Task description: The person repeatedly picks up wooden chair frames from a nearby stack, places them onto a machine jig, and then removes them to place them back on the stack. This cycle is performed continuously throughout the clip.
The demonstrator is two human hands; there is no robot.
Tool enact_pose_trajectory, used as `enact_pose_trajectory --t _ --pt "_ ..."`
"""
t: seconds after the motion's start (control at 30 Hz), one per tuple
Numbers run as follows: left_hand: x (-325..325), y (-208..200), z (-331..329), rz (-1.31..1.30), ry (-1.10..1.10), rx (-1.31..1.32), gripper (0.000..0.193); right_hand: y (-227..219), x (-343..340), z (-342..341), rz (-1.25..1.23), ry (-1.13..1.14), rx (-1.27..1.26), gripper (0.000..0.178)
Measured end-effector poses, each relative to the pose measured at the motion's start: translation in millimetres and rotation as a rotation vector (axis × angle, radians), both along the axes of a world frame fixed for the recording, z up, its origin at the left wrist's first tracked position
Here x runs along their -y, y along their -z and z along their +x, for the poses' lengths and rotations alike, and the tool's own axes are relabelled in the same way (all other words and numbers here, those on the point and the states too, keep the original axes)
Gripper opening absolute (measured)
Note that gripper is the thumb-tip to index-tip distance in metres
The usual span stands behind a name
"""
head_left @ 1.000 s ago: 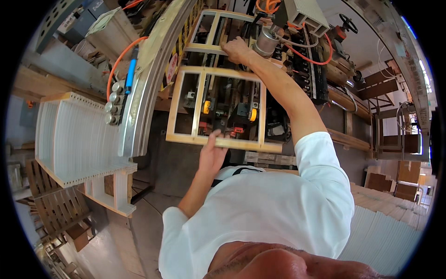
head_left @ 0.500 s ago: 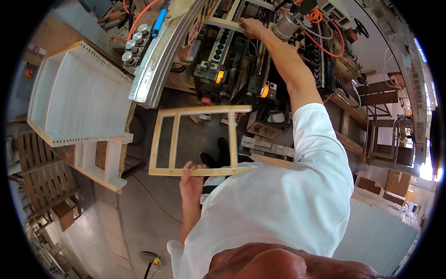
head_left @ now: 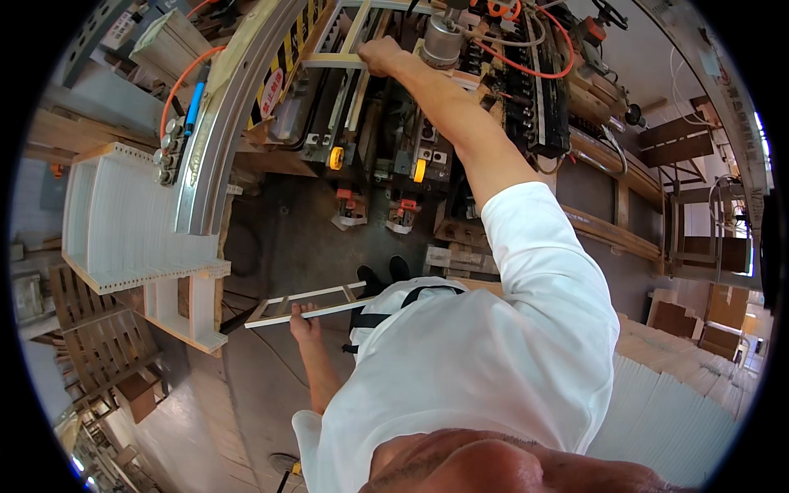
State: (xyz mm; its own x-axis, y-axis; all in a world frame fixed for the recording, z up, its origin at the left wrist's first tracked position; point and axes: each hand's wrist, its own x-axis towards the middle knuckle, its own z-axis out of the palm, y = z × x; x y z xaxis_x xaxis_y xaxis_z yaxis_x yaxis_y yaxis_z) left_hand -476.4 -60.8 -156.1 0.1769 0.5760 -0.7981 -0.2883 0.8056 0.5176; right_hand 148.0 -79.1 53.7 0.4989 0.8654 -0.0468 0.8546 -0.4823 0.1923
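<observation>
My left hand (head_left: 306, 323) grips the edge of a small wooden frame (head_left: 275, 319) low beside my body, its flat face now tipped nearly edge-on to view. Far ahead, my right arm stretches to the machine, where my right hand (head_left: 382, 56) is closed on the near corner of a second wooden frame (head_left: 331, 61). That frame lies on the machine bed, between the striped guard and a silver cylinder (head_left: 442, 43). The right fingertips are partly hidden behind the hand.
A tall stack of white-edged frames (head_left: 140, 218) stands at left, beside a metal rail (head_left: 215, 156). Yellow rollers (head_left: 336, 158) and red clamps (head_left: 403, 212) front the machine. More stacked panels (head_left: 674, 415) are at the lower right. A cable lies across the floor.
The frame in my left hand has tilted from face-up to nearly edge-on and dropped lower. My view has shifted right; my right hand stays on the frame at the machine.
</observation>
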Motion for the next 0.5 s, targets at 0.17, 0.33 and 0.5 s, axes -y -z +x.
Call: enact_pose_trajectory --t 0.17,0.33,0.5 --pt "11 -9 9 0.042 -0.076 0.104 0.020 -14 5 -9 0.014 -0.012 -0.028 0.016" --pt "20 -11 0 0.091 -0.077 0.220 0.018 -23 11 -13 0.002 -0.005 -0.016 0.016" --pt "16 -26 -24 0.142 -0.123 0.141 0.016 -16 9 -9 0.050 0.006 -0.054 0.017"
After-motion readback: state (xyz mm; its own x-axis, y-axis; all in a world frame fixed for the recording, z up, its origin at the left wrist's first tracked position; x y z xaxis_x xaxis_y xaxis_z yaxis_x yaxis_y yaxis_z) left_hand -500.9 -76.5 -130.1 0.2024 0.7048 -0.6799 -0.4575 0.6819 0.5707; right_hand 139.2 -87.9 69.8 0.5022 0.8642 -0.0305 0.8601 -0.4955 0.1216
